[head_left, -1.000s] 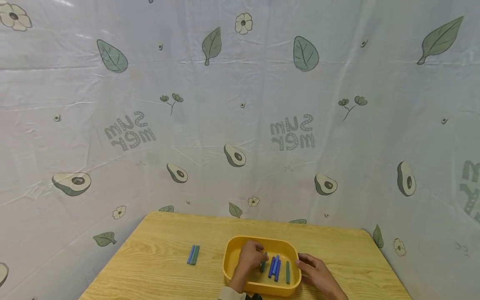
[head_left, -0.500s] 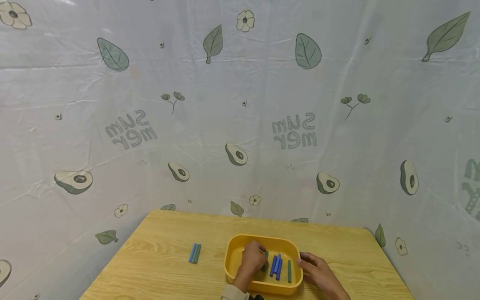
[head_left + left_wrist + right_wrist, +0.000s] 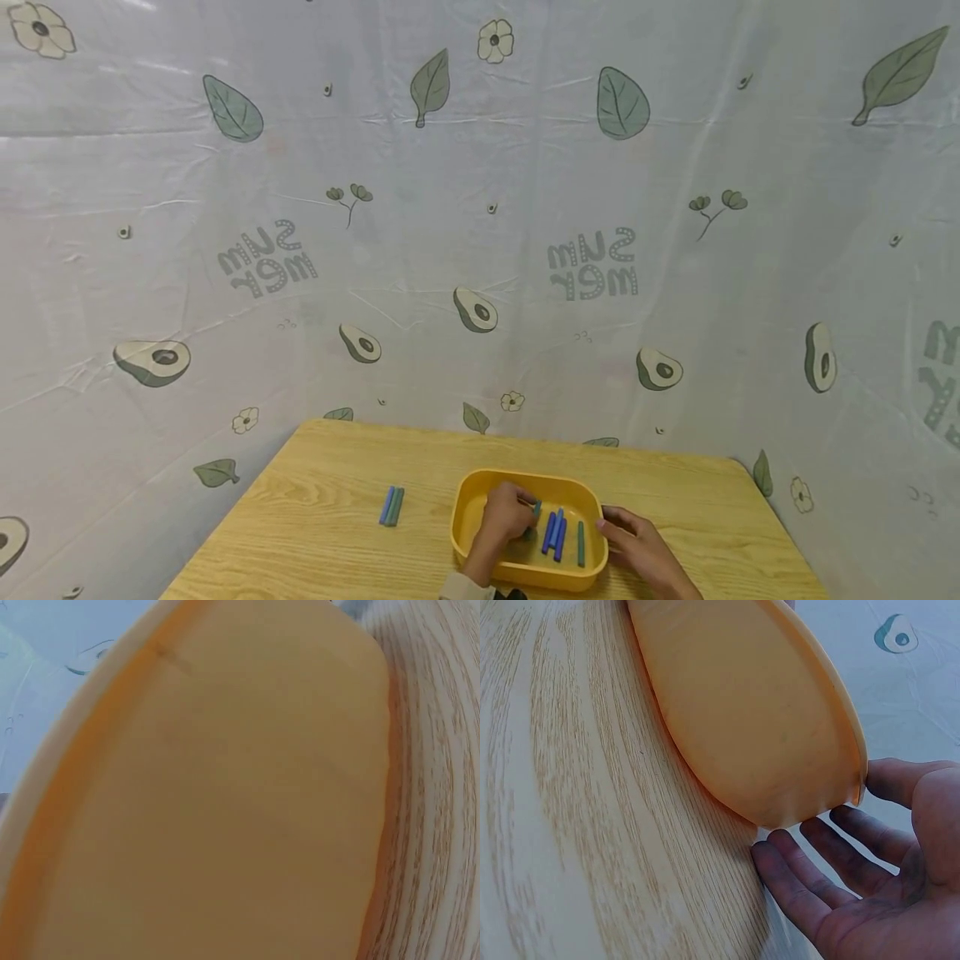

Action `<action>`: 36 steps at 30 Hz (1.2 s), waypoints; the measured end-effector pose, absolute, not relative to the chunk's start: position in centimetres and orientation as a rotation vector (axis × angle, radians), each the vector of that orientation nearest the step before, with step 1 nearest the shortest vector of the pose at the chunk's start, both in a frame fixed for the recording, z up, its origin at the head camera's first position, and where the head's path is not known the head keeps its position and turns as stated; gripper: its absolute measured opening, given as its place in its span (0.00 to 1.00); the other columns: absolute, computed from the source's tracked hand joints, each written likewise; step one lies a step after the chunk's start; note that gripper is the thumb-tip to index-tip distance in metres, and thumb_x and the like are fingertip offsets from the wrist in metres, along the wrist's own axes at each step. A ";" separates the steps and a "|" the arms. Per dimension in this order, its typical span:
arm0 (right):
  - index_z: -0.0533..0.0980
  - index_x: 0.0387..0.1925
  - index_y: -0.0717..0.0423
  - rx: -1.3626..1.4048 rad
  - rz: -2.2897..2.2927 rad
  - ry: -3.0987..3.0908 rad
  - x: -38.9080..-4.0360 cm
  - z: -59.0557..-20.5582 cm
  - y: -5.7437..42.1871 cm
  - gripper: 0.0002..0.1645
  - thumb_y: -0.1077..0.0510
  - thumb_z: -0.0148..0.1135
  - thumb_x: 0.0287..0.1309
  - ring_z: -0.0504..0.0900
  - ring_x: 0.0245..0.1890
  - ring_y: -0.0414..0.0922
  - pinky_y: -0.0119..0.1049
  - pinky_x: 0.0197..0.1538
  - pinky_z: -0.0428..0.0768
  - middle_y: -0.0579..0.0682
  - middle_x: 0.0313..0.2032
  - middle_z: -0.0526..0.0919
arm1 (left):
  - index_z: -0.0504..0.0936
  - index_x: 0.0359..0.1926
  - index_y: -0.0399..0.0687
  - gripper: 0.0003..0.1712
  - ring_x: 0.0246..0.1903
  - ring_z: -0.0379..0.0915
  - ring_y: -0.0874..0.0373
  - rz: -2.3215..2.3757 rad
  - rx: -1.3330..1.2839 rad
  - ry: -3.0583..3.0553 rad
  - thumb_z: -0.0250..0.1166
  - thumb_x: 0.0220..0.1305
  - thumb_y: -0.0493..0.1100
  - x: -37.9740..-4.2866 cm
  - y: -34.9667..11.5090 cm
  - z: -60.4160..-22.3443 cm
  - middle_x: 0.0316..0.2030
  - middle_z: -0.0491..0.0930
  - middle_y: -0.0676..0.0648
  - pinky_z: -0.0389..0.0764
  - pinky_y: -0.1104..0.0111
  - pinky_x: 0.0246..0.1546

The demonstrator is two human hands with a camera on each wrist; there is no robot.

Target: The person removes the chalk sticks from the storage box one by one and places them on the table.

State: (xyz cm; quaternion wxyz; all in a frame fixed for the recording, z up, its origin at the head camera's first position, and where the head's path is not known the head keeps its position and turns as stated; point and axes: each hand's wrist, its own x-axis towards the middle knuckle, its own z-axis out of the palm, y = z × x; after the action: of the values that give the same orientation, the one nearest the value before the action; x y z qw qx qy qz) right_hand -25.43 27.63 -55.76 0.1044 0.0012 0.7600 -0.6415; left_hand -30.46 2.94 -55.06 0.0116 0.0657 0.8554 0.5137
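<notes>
A yellow tray (image 3: 547,577) stands on the table. My left hand (image 3: 506,510) reaches down inside it, thumb and fingers curled at a green stick (image 3: 537,507) that they partly cover. Just right of that hand, several blue sticks (image 3: 555,533) lie close together on the tray floor, and another green stick (image 3: 581,544) lies apart by the right wall. My right hand (image 3: 637,546) holds the tray's right end. In the right wrist view, its thumb is at the rim and its fingertips touch the outer wall. The left wrist view shows only the tray's outside, without the hand.
Left of the tray, a small group of blue and green sticks (image 3: 392,506) lies side by side on the wooden table (image 3: 322,517). A printed sheet (image 3: 420,250) hangs behind the table and along its sides.
My left hand stays in the tray with small finger movements, and the green stick at its fingertips has shifted slightly. The right hand keeps its place. The whole view has moved a little.
</notes>
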 end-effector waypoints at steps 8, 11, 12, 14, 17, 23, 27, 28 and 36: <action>0.58 0.77 0.80 -0.024 -1.895 2.194 -25.6 -56.0 28.0 0.44 0.47 0.56 0.82 0.86 0.61 0.58 0.51 0.59 0.89 0.80 0.71 0.67 | 0.93 0.40 0.35 0.16 0.25 0.79 0.61 1.773 0.170 2.524 0.73 0.47 0.24 -30.4 2.5 -54.5 0.29 0.89 0.46 0.82 0.69 0.23; 0.57 0.77 0.79 -0.006 -1.902 2.185 -25.6 -56.1 27.9 0.44 0.47 0.56 0.82 0.86 0.62 0.58 0.51 0.59 0.89 0.80 0.71 0.67 | 0.93 0.41 0.35 0.15 0.28 0.80 0.60 1.802 0.157 2.485 0.72 0.50 0.23 -30.3 2.0 -54.1 0.31 0.89 0.46 0.84 0.68 0.24; 0.57 0.77 0.79 0.002 -1.904 2.182 -25.7 -56.1 27.9 0.44 0.47 0.56 0.82 0.85 0.62 0.59 0.51 0.59 0.89 0.80 0.72 0.67 | 0.93 0.42 0.35 0.16 0.29 0.81 0.60 1.813 0.153 2.468 0.71 0.51 0.23 -30.3 1.9 -53.9 0.32 0.89 0.46 0.84 0.68 0.24; 0.57 0.78 0.79 0.019 -1.907 2.182 -25.7 -56.0 27.8 0.44 0.47 0.56 0.82 0.85 0.62 0.59 0.52 0.59 0.88 0.79 0.71 0.68 | 0.93 0.44 0.36 0.16 0.31 0.81 0.60 1.824 0.141 2.441 0.71 0.54 0.24 -30.3 1.5 -53.6 0.34 0.88 0.46 0.86 0.67 0.26; 0.58 0.77 0.78 0.034 -1.899 2.200 -25.8 -55.9 27.8 0.44 0.46 0.56 0.82 0.85 0.62 0.58 0.51 0.59 0.89 0.78 0.71 0.69 | 0.92 0.48 0.34 0.17 0.31 0.81 0.58 1.846 0.139 2.408 0.70 0.56 0.25 -30.3 0.9 -53.0 0.36 0.88 0.45 0.86 0.66 0.28; 0.57 0.78 0.78 0.008 -1.883 2.220 -25.6 -55.8 27.9 0.45 0.46 0.56 0.82 0.85 0.63 0.60 0.51 0.59 0.89 0.79 0.72 0.67 | 0.90 0.50 0.31 0.17 0.31 0.83 0.58 1.925 0.173 2.326 0.69 0.59 0.25 -30.3 -0.4 -52.1 0.40 0.89 0.39 0.89 0.65 0.30; 0.57 0.78 0.78 -0.016 -1.886 2.216 -25.6 -55.9 28.1 0.45 0.46 0.57 0.82 0.85 0.63 0.61 0.51 0.59 0.89 0.79 0.72 0.67 | 0.89 0.52 0.29 0.17 0.34 0.84 0.57 1.967 0.235 2.280 0.69 0.62 0.25 -30.2 -1.2 -51.6 0.42 0.88 0.37 0.90 0.63 0.34; 0.57 0.78 0.78 -0.017 -1.886 2.214 -25.6 -55.9 28.1 0.45 0.45 0.57 0.81 0.85 0.63 0.61 0.51 0.59 0.89 0.79 0.72 0.67 | 0.88 0.53 0.29 0.17 0.35 0.84 0.57 1.967 0.249 2.284 0.69 0.62 0.26 -30.2 -1.5 -51.6 0.43 0.88 0.37 0.91 0.62 0.35; 0.58 0.77 0.79 -0.033 -1.887 2.217 -25.5 -55.9 28.0 0.45 0.46 0.56 0.82 0.85 0.63 0.61 0.51 0.58 0.89 0.79 0.72 0.68 | 0.87 0.57 0.29 0.20 0.39 0.86 0.54 1.970 0.255 2.268 0.68 0.65 0.28 -30.4 -3.4 -51.0 0.47 0.86 0.34 0.92 0.58 0.40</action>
State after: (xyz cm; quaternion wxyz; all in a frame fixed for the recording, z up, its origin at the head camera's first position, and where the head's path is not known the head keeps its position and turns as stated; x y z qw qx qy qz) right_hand -25.51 28.04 -55.94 0.1149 -0.0113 0.7564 -0.6439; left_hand -30.35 -3.36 -50.98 0.0632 0.0844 0.7507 0.6521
